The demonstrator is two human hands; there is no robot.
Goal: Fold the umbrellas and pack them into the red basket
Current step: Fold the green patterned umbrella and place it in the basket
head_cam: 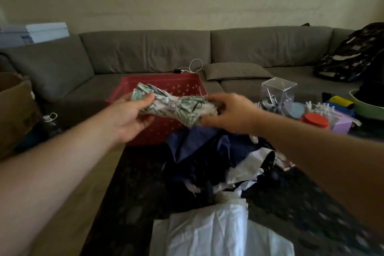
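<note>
Above the red basket (158, 89) we held the green-and-white patterned umbrella (172, 106), rolled into a bundle and lying crosswise between our two hands. Our left hand (133, 114) had its thumb over the top of one end and its fingers curled under it, gripping the fabric. Our right hand (230, 112) was at the other end with its fingers bent round the cloth there, though motion blur kept us from telling how firmly it closed. The bundle looked folded, or very nearly so, and it hung just over the basket's near rim, not yet inside. As far as we could see into the basket, nothing lay in it, but the umbrella and our hands hid much of its floor.

On the dark desk (128, 203) in front of the basket, plenty remained. A dark blue umbrella (195, 147) lay crumpled and unfolded, touching the basket's near wall. Beside it sprawled a black-and-white one (247, 170), also loose. Nearest us lay a white umbrella (220, 233), its canopy slack.

We judged the task to be at an early stage: one umbrella about to go in, and three left to fold and pack.
</note>
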